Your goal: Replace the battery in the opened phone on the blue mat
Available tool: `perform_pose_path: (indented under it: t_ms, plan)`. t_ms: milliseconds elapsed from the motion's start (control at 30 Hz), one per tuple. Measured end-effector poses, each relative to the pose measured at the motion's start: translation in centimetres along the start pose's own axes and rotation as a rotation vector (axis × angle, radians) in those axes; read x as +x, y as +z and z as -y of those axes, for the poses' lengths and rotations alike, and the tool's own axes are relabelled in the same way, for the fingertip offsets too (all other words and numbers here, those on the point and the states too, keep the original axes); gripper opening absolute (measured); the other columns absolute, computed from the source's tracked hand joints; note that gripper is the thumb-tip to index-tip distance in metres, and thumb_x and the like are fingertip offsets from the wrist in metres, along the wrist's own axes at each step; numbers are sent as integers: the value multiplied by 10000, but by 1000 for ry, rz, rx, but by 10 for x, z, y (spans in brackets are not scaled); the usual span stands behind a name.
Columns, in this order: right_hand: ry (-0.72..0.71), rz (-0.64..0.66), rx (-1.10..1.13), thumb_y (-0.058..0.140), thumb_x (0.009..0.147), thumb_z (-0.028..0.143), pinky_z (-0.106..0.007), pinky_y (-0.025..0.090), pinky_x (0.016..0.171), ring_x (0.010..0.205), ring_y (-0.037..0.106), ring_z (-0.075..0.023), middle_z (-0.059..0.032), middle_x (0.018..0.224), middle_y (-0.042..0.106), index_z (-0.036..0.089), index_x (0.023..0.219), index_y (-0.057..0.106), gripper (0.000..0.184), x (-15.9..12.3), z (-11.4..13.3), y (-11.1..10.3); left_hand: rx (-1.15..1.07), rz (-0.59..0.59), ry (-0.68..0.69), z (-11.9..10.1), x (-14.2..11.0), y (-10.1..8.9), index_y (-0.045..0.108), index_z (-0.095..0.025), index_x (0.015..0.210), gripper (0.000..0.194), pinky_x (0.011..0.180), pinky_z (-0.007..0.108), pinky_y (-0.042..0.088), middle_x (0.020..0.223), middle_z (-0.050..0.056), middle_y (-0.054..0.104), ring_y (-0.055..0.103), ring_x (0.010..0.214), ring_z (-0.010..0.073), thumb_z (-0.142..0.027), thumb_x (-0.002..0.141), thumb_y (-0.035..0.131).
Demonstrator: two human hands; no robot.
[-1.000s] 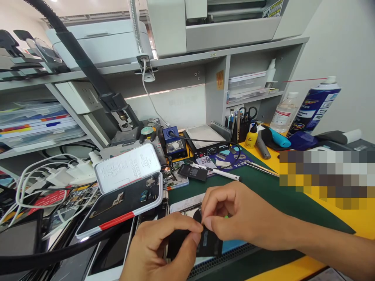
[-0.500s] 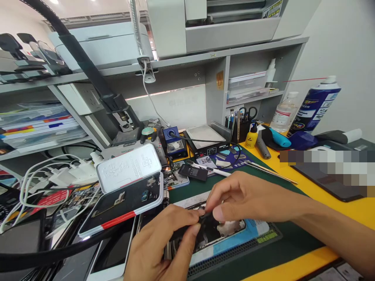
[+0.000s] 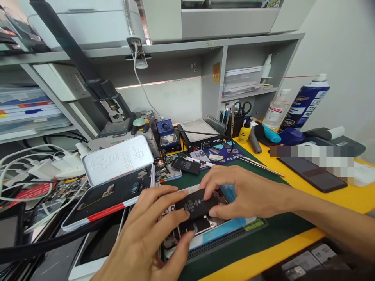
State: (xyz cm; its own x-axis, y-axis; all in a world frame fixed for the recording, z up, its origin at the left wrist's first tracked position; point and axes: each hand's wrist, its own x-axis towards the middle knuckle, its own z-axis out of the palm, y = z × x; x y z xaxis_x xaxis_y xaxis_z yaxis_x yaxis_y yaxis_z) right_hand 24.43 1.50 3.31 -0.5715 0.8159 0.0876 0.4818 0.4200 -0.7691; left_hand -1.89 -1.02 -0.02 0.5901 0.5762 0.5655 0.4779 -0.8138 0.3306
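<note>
An opened phone (image 3: 202,228) lies on a blue repair mat (image 3: 228,230) at the near middle of the desk. A black battery (image 3: 195,205) sits over its inside. My right hand (image 3: 234,195) grips the battery's right end between thumb and fingers. Spread over the phone's left side, my left hand (image 3: 152,238) has its fingertips on the battery's left end and the frame.
A silver tin lid (image 3: 117,160) and a black tray of small parts (image 3: 108,195) lie left. Chargers and white cables (image 3: 43,168) crowd the far left. A heating plate (image 3: 202,134), tool holder (image 3: 234,121), spray can (image 3: 304,103) and dark phone (image 3: 312,173) stand behind and right.
The hands had pinched something small together above the phone. They have now lowered, and the black battery lies flat over the phone. The view has dropped and shifted right.
</note>
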Motion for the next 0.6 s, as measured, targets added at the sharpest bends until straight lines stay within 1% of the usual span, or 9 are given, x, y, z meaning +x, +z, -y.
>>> perform_pose_path:
  t_ms: [67,133,200,267,367,433,600]
  plan:
    - [-64,-10,-40,831,774,293,-331,502,881,1023,649,-220,-47,1123,715,210,909,762,173,-2,-5,1,25,30,-42,1,2,0,699,-231,1018,168,934,675,590,1214,134,721,592,1260,397,-201,869,626]
    - [-105,-19,-55,830,781,281,-340,485,947,1066,635,-221,-39,1114,717,218,883,762,138,-2,-12,4,43,53,-74,1,5,1,709,-227,961,141,909,724,580,1182,141,730,598,1240,423,-208,865,608]
    - [-114,-32,-71,832,778,285,-355,474,975,1088,621,-228,-35,1115,717,226,867,761,129,-2,-17,5,58,68,-76,3,8,2,717,-228,937,143,895,748,575,1141,132,746,619,1202,430,-210,852,604]
    - [-93,-34,-72,838,777,311,-378,460,1008,1097,614,-236,-37,1127,715,230,856,759,139,-2,-20,6,79,77,-71,5,9,4,725,-229,954,168,878,753,581,1104,125,759,641,1163,430,-215,845,597]
    - [-69,-43,-60,841,784,362,-435,396,1098,1080,619,-244,-39,1131,717,235,844,755,164,-4,-22,6,115,96,-77,9,5,7,725,-235,996,198,881,723,600,1115,119,759,654,1154,418,-231,845,596]
    - [-61,-43,-62,832,794,383,-450,379,1114,1085,616,-249,-41,1132,716,239,836,755,169,-6,-23,6,125,97,-82,13,1,8,714,-249,1039,219,916,700,600,1151,105,749,652,1172,405,-249,846,609]
    - [-72,-21,-80,817,809,391,-402,448,1020,1116,600,-251,-51,1165,702,236,844,754,172,-8,-26,6,124,102,-127,16,-10,10,674,-287,1150,302,1065,572,569,1221,47,728,636,1238,335,-282,849,652]
